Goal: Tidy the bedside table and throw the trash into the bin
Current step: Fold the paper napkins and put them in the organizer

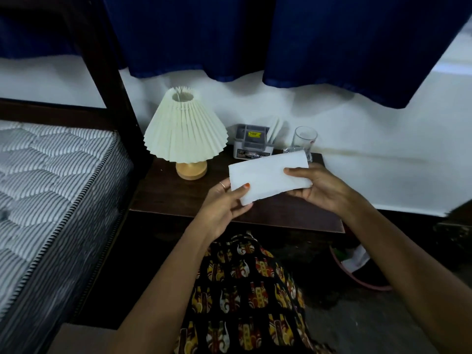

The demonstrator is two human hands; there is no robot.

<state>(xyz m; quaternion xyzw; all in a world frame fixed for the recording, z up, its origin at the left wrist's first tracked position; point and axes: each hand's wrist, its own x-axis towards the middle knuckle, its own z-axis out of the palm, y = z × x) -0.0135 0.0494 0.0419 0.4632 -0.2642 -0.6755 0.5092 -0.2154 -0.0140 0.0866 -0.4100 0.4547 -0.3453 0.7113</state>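
A folded white tissue (265, 176) is held flat above the dark wooden bedside table (178, 200). My left hand (224, 203) pinches its near left corner, thumb on top. Its right end is gripped by my right hand (319, 186). On the table stand a lamp (186, 131) with a pleated cream shade, a grey organiser box (251, 144) with white sticks in it, and a clear glass (304, 139) partly hidden behind the tissue. A bin (357, 272) with a pink rim sits on the floor at the right, below the table, with white paper inside.
A striped mattress (51, 187) on a dark bed frame lies close at the left. Blue curtains (255, 42) hang over the white wall behind the table. My patterned clothing (245, 297) fills the floor space in front.
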